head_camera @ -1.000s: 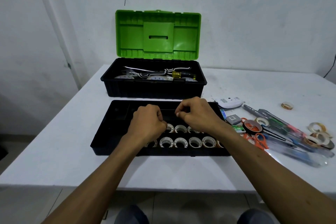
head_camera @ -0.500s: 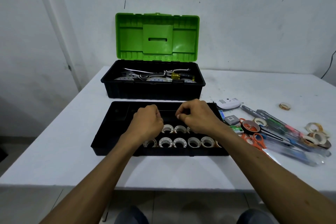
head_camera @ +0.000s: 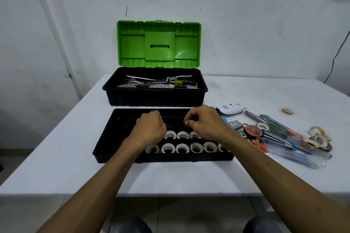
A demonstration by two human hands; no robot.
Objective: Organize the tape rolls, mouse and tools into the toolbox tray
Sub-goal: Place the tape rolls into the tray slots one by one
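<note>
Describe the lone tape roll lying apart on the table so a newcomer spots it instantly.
From the green-lidded toolbox on the white table, look right, past the white mouse. A small tan tape roll lies flat on bare tabletop there. Unlike the other loose rolls, crowded among the tools nearer the front edge, it sits alone, touching nothing.

Tray partly filled, tools lying beside it

We see the black tray (head_camera: 106, 143) lying flat, with two rows of white-cored tape rolls (head_camera: 181, 147) in its right part, their holes turned towards us. Just right of it we find the white mouse (head_camera: 230, 109), a black tape roll (head_camera: 252, 131), orange scissors (head_camera: 260, 143), long pens and cutters (head_camera: 280, 126), and loose tape rolls (head_camera: 318, 140) farther right.
</note>
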